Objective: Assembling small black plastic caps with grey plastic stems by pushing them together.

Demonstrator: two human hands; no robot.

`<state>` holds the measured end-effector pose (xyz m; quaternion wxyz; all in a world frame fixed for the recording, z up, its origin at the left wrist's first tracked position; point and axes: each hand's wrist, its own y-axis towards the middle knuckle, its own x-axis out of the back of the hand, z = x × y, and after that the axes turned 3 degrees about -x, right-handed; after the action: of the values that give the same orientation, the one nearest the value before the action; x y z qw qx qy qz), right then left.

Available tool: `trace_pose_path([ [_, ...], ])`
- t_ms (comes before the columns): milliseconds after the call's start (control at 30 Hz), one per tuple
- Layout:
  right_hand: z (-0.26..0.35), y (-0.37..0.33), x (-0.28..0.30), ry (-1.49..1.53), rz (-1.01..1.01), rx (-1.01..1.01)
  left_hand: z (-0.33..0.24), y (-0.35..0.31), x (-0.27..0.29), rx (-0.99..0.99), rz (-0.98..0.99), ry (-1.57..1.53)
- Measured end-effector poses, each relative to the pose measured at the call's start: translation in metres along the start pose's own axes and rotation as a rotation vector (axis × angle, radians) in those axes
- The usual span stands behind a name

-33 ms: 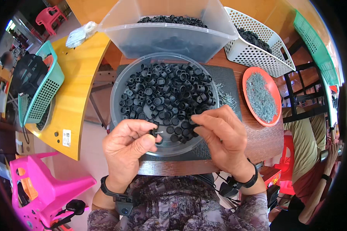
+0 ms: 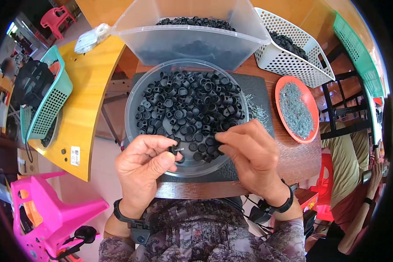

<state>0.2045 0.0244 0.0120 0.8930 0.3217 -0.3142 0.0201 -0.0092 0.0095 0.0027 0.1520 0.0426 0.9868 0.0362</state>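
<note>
My left hand pinches a small black plastic cap with a silver screw standing out of it toward the right. It is held above the near edge of a round clear tub. Many loose black plastic caps are heaped in that tub. Over the tub's near right side, my right hand has its thumb and fingertips drawn together next to some caps. Whatever lies between those fingertips is too small and dark to make out.
Loose screws lie on the dark mat beside the tub. A red plate of screws sits to the right. Behind stand a large clear bin and a white perforated basket, both holding black parts. Another person's arm is at far right.
My right hand has shifted very slightly to the left. The screw in my left hand has turned a little; otherwise the scene looks the same.
</note>
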Motion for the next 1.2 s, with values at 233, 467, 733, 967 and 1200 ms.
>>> trace_pose_path([
  [233,-0.002,0.010,-0.017,-0.110,0.330,0.098,-0.002,-0.002,0.002,0.015,-0.026,-0.031],
  [467,0.006,0.021,-0.030,-0.300,0.612,0.281,-0.001,-0.004,0.003,0.020,-0.024,-0.022],
  [733,-0.001,0.014,-0.031,-0.221,0.448,0.257,0.001,-0.005,0.003,0.022,-0.032,-0.075],
  [967,0.005,0.008,-0.026,0.170,0.169,-0.022,0.000,-0.004,-0.004,0.028,-0.057,-0.094],
  [1200,0.014,0.006,-0.027,0.134,0.106,0.038,0.000,-0.006,-0.016,-0.042,0.040,-0.025],
])
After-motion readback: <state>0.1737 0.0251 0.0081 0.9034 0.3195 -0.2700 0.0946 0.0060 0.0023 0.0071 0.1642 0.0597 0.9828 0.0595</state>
